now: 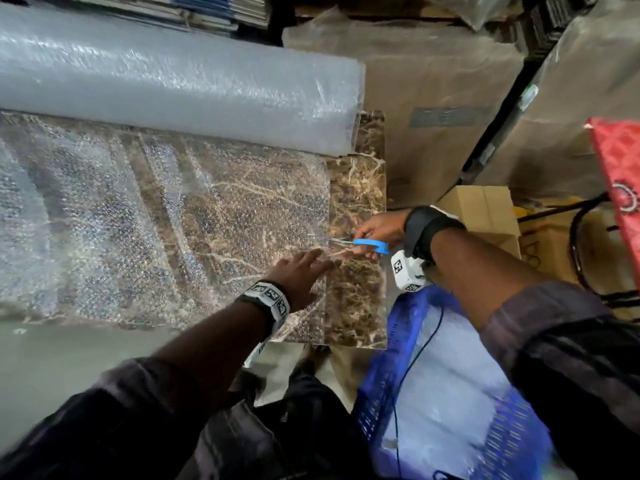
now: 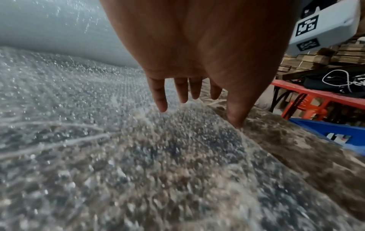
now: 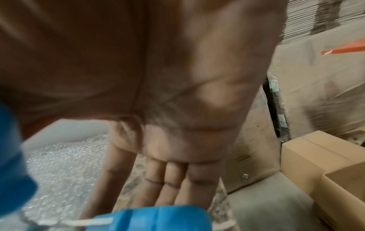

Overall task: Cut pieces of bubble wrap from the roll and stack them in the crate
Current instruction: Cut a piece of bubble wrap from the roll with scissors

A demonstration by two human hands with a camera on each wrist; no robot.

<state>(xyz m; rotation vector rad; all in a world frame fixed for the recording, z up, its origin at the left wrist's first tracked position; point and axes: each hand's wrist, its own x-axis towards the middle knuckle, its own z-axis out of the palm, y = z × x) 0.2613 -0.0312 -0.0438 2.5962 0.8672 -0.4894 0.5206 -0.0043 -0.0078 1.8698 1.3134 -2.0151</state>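
Observation:
The big bubble wrap roll (image 1: 173, 88) (image 2: 59, 31) lies along the back of the marble table (image 1: 360, 306). Its unrolled sheet (image 1: 138, 220) (image 2: 98, 140) (image 3: 65, 164) covers most of the tabletop. My left hand (image 1: 301, 271) (image 2: 187, 93) lies flat, with straight fingers pressing the sheet near its right edge. My right hand (image 1: 377, 230) (image 3: 168, 171) grips the blue-handled scissors (image 1: 367, 244) (image 3: 158, 218), whose blades reach the sheet's right edge just beyond my left fingertips. The blue crate (image 1: 391, 393) (image 2: 335, 132) stands on the floor at my lower right and holds pale bubble wrap.
Plastic-wrapped cardboard stacks (image 1: 433, 116) stand behind the table. Small cardboard boxes (image 1: 485, 209) (image 3: 316, 164) sit right of the table's corner. A red stool (image 1: 620, 174) (image 2: 316, 96) with a black metal frame is at the far right. A cable hangs over the crate.

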